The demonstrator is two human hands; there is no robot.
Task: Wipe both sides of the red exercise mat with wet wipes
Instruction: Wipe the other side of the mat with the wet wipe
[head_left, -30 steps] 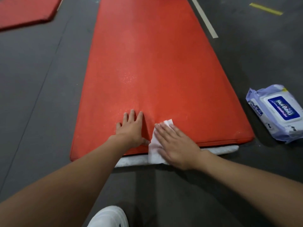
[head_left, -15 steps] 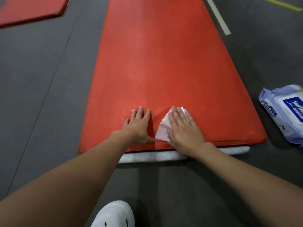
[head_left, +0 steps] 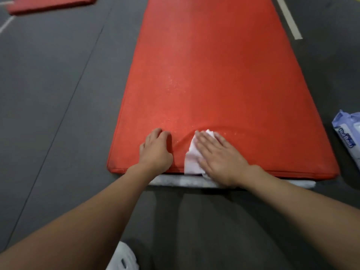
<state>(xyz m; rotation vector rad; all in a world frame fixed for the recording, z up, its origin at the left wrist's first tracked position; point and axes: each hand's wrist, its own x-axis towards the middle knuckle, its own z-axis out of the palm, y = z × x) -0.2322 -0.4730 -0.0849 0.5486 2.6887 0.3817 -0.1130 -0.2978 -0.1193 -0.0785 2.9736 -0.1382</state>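
Dark grey floor [head_left: 58, 114] on every side, seamed in long lines, with a white line [head_left: 288, 18] painted at far right and the corner of a second red mat [head_left: 48, 3] at the top left border.

From the head view: red exercise mat [head_left: 214, 84] flat on the floor, running straight away, its near short edge under both wrists. Below that edge, a white foam strip [head_left: 175, 181] poking out toward the viewer. Wide open floor left of the mat's long edge. Narrower floor on the right, taken at the frame's border by a pack of wet wipes [head_left: 348, 137], apart from the mat and cut off by the frame.

Left hand [head_left: 155, 151] near the mat's front edge, left of centre: fingers curled under, knuckles up, tips pressed into the cover, nothing seen held. Right hand [head_left: 220, 158] just beside it, flat, fingers straight and together, pressing a white wet wipe [head_left: 191, 158] onto the mat. Wipe reaching from under the fingertips back to the near edge. Between the 2 hands, a crease in the cover. Bare red surface beyond the fingertips, all the way up. White shoe [head_left: 122, 258] at the bottom border.
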